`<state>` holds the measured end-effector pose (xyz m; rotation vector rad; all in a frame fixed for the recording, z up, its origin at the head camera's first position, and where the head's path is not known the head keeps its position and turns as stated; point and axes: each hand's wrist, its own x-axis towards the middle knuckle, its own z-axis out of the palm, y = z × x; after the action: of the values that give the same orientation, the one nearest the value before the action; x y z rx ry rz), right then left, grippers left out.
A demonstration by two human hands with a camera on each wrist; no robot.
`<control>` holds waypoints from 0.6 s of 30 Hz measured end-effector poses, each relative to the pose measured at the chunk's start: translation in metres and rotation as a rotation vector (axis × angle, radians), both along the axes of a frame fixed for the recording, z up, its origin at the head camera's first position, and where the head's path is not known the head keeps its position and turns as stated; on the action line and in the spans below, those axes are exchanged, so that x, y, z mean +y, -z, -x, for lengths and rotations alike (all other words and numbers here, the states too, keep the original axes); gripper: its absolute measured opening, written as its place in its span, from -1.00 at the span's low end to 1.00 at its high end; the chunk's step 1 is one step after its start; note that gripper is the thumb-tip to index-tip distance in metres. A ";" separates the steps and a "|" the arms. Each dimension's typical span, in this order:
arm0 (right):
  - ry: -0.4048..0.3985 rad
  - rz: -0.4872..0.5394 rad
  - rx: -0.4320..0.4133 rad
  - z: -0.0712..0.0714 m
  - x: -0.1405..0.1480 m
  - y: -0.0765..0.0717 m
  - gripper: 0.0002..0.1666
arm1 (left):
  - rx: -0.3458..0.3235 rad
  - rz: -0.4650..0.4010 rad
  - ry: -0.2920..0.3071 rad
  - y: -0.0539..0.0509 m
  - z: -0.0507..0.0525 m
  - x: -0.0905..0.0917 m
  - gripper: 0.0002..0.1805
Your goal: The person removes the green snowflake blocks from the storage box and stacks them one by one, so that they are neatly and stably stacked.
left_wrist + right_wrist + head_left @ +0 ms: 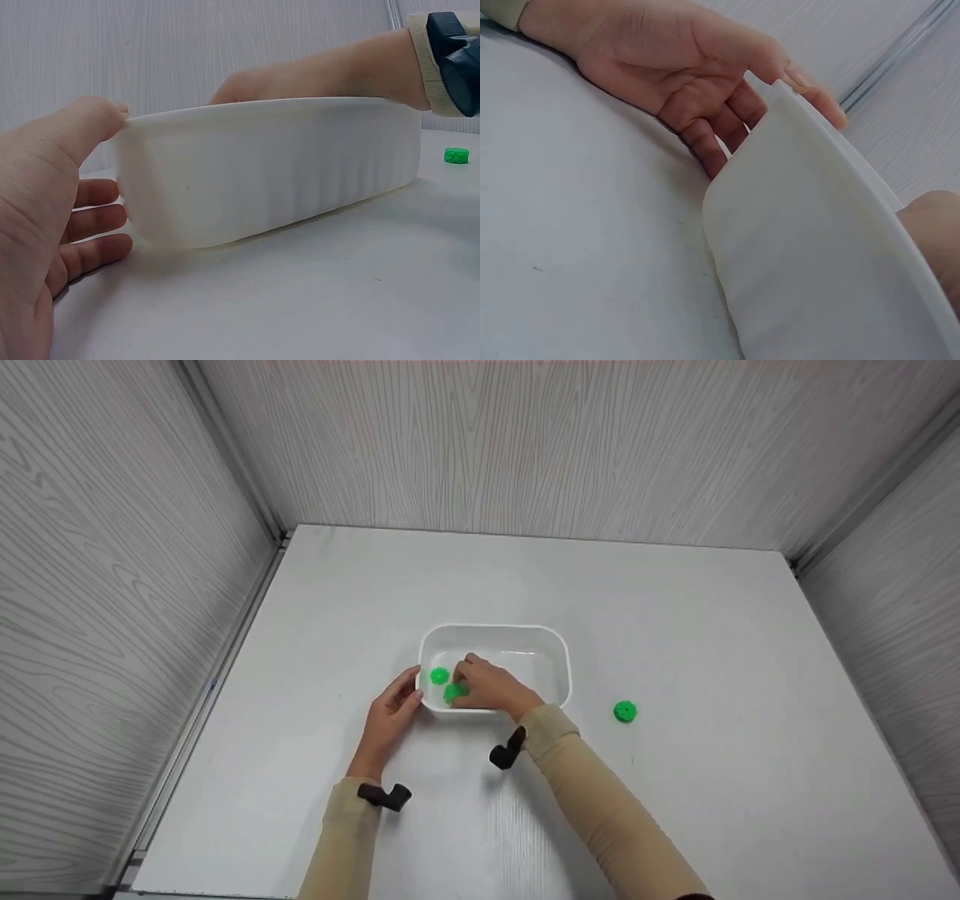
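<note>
A white plastic tub (495,631) with rounded corners stands on the table. My left hand (390,721) steadies its left end, thumb on the rim and fingers touching the outer wall, as the left wrist view shows. Inside the tub, my right hand (491,686) pinches a green scalloped disc (451,693) near the left end. Just behind that disc, a second green disc (439,676) lies on the tub's floor. Both wrist views hide the right fingertips behind the tub wall. To the right of the tub, a thicker green round piece with small holes (625,711) lies on the table.
The white table (712,645) spreads out on all sides of the tub. Pale wood-grain panels (495,450) enclose it at the back, left and right. A black wrist mount (508,748) sits on the right sleeve, and another mount (385,796) on the left.
</note>
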<state>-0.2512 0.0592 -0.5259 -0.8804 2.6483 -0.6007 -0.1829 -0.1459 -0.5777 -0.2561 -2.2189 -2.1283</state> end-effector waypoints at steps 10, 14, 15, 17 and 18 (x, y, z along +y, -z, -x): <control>0.066 0.125 -0.079 0.001 0.010 -0.006 -0.59 | 0.033 0.022 -0.029 0.006 0.002 0.003 -0.50; 0.069 0.144 -0.082 -0.001 0.014 -0.007 -0.61 | 0.001 0.023 -0.024 0.002 0.000 0.002 -0.49; 0.068 0.154 -0.081 -0.002 0.015 -0.008 -0.62 | -0.003 0.020 -0.018 0.000 -0.001 0.002 -0.49; 0.073 0.176 -0.075 -0.004 0.018 -0.008 -0.63 | 0.001 0.022 -0.008 -0.008 -0.004 0.002 -0.49; 0.079 0.187 -0.073 -0.005 0.020 -0.008 -0.63 | 0.004 0.023 0.001 -0.012 -0.005 0.002 -0.49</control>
<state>-0.2466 0.0792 -0.5182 -0.7892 2.6026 -0.8952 -0.1779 -0.1441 -0.5660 -0.2618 -2.2421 -2.1022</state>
